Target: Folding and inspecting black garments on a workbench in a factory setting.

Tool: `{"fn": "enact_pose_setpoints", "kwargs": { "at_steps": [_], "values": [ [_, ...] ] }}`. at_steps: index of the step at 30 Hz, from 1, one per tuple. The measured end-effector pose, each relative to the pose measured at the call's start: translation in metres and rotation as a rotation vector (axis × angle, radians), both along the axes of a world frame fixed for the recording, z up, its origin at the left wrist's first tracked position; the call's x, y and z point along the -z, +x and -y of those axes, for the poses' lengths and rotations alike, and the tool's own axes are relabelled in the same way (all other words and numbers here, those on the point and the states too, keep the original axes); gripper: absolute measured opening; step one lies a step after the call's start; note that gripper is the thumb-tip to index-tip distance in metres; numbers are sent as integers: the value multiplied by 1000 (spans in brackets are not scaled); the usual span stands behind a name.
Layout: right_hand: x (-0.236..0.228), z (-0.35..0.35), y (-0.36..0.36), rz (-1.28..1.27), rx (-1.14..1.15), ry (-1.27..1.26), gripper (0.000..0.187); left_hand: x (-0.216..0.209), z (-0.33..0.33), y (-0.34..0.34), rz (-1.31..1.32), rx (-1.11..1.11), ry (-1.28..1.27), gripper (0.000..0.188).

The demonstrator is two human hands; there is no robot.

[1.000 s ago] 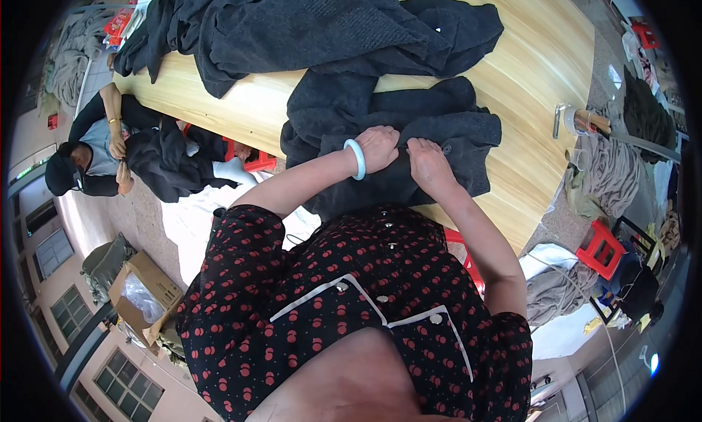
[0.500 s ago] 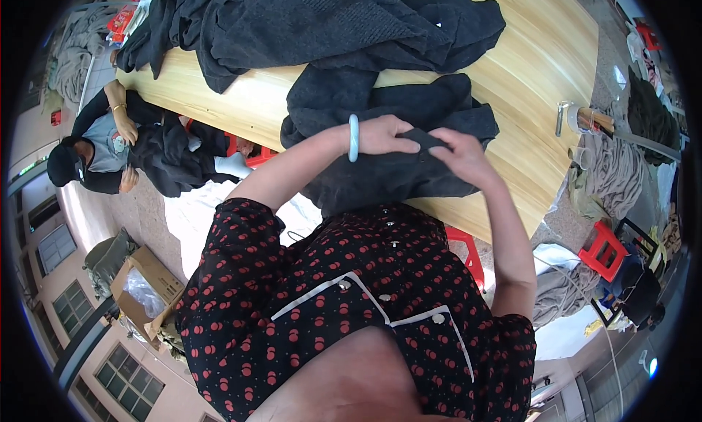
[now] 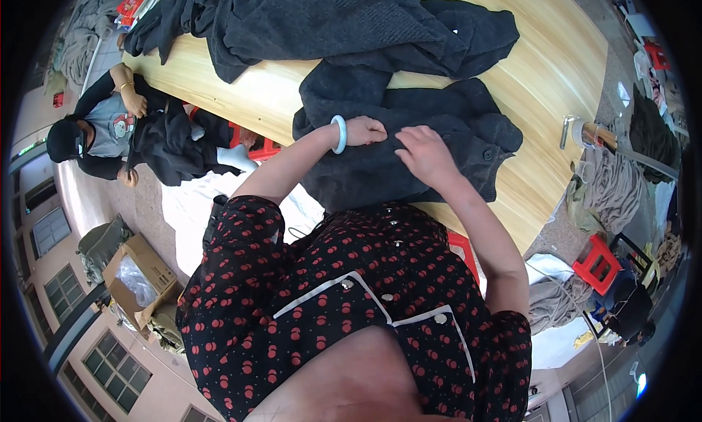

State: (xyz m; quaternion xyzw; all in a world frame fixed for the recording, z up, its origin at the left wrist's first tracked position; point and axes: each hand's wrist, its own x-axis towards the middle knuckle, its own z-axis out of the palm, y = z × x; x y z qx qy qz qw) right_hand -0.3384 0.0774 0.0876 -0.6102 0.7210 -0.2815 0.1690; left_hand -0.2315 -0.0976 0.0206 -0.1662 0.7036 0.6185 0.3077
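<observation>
A dark grey button-front garment (image 3: 351, 175) lies on the table right in front of me, with a round button showing near its right end. My left hand (image 3: 363, 131), a pale blue bangle on its wrist, rests at the garment's middle with fingers closed, pinching the cloth near the front opening. Just right of it is my right hand (image 3: 426, 157), its fingers extended and slightly bent over the cloth, thumb apart. Whether its fingertips touch the fabric is hard to tell.
A heap of dark garments (image 3: 292, 27) covers the far side of the wooden table (image 3: 556, 78). At the right edge stands a holder with tools (image 3: 589, 135). To the left, a seated person (image 3: 110, 130) handles dark cloth. Red stools (image 3: 596, 263) and a cardboard box (image 3: 139, 279) are around.
The garment's right end is now spread flatter, with its button exposed. Both hands have moved slightly left, and the right hand has let go of the fabric edge.
</observation>
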Motion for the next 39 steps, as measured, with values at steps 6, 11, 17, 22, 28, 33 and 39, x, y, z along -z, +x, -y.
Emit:
{"fn": "enact_pose_setpoints", "kwargs": {
  "at_steps": [6, 11, 17, 22, 28, 33, 39],
  "values": [
    [10, -7, 15, -58, -28, 243, 24, 0, -6, -1, -58, 11, -270, 50],
    [2, -25, 24, -39, 29, 230, 20, -1, -24, 0, -140, 189, -483, 52],
    [14, -27, 32, -62, 38, 202, 8, -3, -34, 2, -121, 88, -443, 42],
    [16, -21, 33, -4, 120, 213, 7, 17, -42, 2, -323, -85, -526, 36],
    [3, -2, 25, 135, 253, 97, 11, -13, -29, 1, -204, -292, -163, 32],
    [3, 6, 27, 32, 301, 77, 16, -19, -25, 2, -75, -399, 11, 33],
    [5, 3, 24, -142, 237, 184, 20, -23, -24, -4, -268, -94, -382, 37]
  ]
}}
